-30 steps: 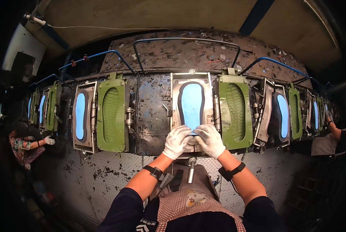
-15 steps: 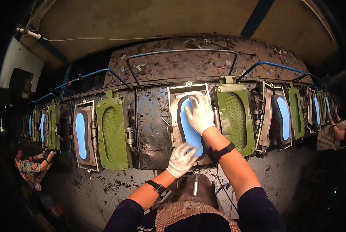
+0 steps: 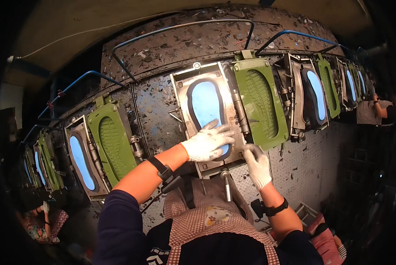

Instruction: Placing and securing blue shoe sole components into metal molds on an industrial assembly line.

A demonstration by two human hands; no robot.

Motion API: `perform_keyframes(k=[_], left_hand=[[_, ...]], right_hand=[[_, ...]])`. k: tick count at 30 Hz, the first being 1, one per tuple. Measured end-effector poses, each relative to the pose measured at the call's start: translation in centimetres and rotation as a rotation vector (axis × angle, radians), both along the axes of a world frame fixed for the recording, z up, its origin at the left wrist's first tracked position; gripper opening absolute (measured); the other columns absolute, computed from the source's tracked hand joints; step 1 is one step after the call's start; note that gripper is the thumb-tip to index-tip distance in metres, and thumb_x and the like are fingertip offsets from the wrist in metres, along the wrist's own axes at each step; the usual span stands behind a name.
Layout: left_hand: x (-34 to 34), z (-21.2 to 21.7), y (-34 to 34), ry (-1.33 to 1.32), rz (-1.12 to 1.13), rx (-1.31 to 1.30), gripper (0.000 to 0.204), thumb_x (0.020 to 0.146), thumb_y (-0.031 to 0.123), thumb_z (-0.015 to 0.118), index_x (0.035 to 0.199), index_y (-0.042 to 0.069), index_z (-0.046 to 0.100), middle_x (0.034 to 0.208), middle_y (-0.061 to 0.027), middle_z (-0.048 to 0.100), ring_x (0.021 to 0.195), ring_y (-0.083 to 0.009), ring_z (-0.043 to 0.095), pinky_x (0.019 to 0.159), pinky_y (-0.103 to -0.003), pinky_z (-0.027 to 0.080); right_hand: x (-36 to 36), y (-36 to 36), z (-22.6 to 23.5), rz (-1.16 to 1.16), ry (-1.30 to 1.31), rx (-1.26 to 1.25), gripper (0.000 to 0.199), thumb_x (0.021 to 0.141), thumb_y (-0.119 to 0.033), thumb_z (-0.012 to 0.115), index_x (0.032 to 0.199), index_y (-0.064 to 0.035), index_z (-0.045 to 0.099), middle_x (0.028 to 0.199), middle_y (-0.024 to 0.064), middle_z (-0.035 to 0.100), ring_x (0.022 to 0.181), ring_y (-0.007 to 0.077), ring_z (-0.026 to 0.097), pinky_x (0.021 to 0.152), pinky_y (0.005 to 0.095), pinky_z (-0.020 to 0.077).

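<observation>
While the left hand (image 3: pixel 210 140) lies with fingers spread over the lower part of the blue insole (image 3: pixel 205 102), grasping nothing that shows, the right hand (image 3: pixel 257 165) is poised at the lower right corner of the metal mould frame (image 3: pixel 214 73), its fingers curled; whether it pinches anything cannot be told. The insole sits inside the frame, bordered by a dark rim (image 3: pixel 190 100). Sound practice here, by inference, is even pressure from a flat palm, worked along the whole length, so that the insole lies centred within the rim and no edge lifts; the portion beneath the left hand is hidden and would merit checking. Surroundings, relative to the frame: to its right, joined by a cylindrical hinge (image 3: pixel 241 112), lies a green mould half (image 3: pixel 261 101) with a treaded cavity; farther right, a second insole (image 3: pixel 316 95); well to its left, another green half (image 3: pixel 111 139); beyond its top, a bent blue rail (image 3: pixel 206 22). Obstructions: a metal handle (image 3: pixel 227 186) projects from its lower edge toward the person's apron (image 3: pixel 202 205), and the hinge runs along its right side.
</observation>
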State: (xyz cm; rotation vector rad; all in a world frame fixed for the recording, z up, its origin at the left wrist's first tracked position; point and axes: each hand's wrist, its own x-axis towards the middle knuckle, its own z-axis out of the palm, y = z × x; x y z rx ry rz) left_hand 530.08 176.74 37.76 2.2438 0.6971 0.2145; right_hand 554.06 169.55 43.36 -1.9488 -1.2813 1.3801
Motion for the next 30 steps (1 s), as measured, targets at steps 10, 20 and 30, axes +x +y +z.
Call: perform_keyframes(k=[10, 20, 30], left_hand=[[1.9, 1.2, 0.7, 0.111, -0.061, 0.109, 0.072, 0.084, 0.024, 0.051, 0.154, 0.006, 0.044, 0.164, -0.0178, 0.038, 0.156, -0.0372, 0.028, 0.128, -0.058, 0.017], [-6.0, -9.2, 3.4, -1.119, 2.017, -1.068, 0.060, 0.110, 0.048, 0.043, 0.148, 0.003, 0.049, 0.137, -0.0168, 0.061, 0.121, -0.0282, 0.060, 0.105, -0.042, 0.048], [-3.0, -8.9, -18.6, 0.068, 1.461, -0.723, 0.046, 0.106, 0.042, 0.054, 0.118, -0.001, 0.068, 0.099, -0.0159, 0.072, 0.098, -0.0227, 0.068, 0.093, -0.036, 0.051]], right_hand=[[1.3, -1.3, -1.2, 1.337, -0.461, -0.303, 0.018, 0.090, -0.015, 0.060, 0.103, -0.0028, 0.065, 0.085, 0.0186, 0.073, 0.077, 0.0356, 0.075, 0.066, 0.0446, 0.0598], [3.6, 0.6, -0.7, 1.469, -0.272, 0.360, 0.016, 0.085, -0.014, 0.061, 0.098, -0.0046, 0.062, 0.082, 0.0119, 0.066, 0.072, 0.0311, 0.070, 0.065, 0.0441, 0.0566], [2.5, 6.1, -1.0, 0.687, -0.093, 0.239, 0.033, 0.098, -0.031, 0.064, 0.115, -0.0033, 0.071, 0.104, 0.0185, 0.073, 0.096, 0.0382, 0.070, 0.089, 0.0441, 0.0563]])
